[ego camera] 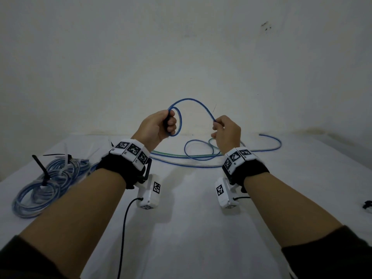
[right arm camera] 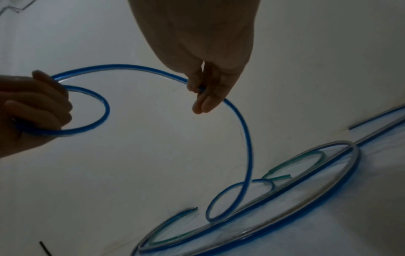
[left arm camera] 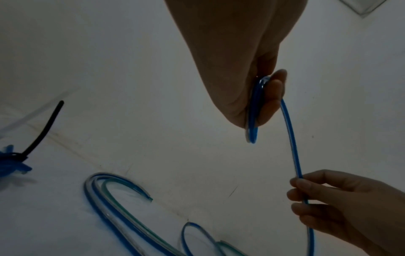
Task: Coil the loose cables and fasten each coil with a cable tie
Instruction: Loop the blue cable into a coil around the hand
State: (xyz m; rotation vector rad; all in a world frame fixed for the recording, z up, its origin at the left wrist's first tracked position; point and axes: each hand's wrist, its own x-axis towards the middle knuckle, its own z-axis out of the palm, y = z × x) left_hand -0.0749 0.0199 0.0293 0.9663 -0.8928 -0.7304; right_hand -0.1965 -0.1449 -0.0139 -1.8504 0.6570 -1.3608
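A thin blue cable (ego camera: 193,102) arches in the air between my two hands above the white table (ego camera: 191,228). My left hand (ego camera: 161,125) grips a small coil (ego camera: 179,122) of that cable, its fingers curled through the loop (right arm camera: 96,110). My right hand (ego camera: 226,130) pinches the same cable (right arm camera: 219,98) farther along, between thumb and fingers (left arm camera: 306,192). Below the right hand the cable drops (right arm camera: 247,155) to the table, where its loose part lies in a loop (ego camera: 198,150). More loose blue and green cables (ego camera: 267,146) lie behind the hands.
Finished blue coils (ego camera: 46,182) lie at the left, bound with black (ego camera: 41,170) and white cable ties (ego camera: 66,158). A small black object (ego camera: 367,204) sits at the right edge. A black wire (ego camera: 122,228) runs from the left wrist camera. A white wall (ego camera: 181,47) stands behind.
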